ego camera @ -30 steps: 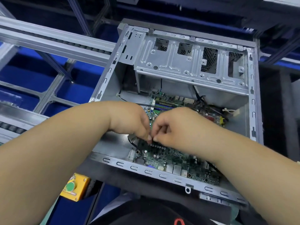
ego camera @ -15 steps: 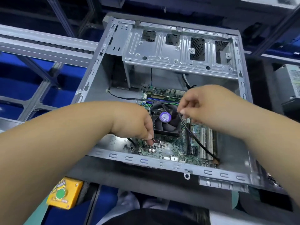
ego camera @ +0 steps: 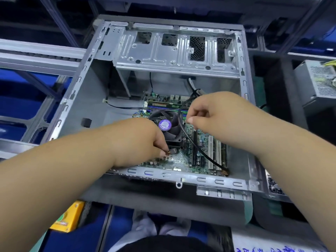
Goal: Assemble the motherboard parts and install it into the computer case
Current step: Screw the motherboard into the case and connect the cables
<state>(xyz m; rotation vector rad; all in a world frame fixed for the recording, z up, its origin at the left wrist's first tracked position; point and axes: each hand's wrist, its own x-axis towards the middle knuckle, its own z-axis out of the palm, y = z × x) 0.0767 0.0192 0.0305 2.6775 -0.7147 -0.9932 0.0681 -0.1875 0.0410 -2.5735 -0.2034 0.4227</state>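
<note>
An open grey computer case (ego camera: 80,99) lies on its side, and a green motherboard (ego camera: 183,159) sits inside it. A black CPU fan (ego camera: 169,128) with a purple label is mounted on the board. My left hand (ego camera: 143,140) pinches a small black connector (ego camera: 172,150) down at the board's near edge. My right hand (ego camera: 218,115) hovers over the board's right half and pinches a thin black cable (ego camera: 198,148). That cable runs down to a gold tip at the case's near right corner.
A silver drive cage (ego camera: 174,55) spans the far end of the case. A yellow box with a green button (ego camera: 67,220) sits at the lower left. A grey power supply (ego camera: 316,82) stands to the right. Conveyor rails (ego camera: 36,53) run along the left.
My right hand has pulled away from my left and lifted to the right with the black cable. My left hand stays at the board's near edge. The fan has come into sight.
</note>
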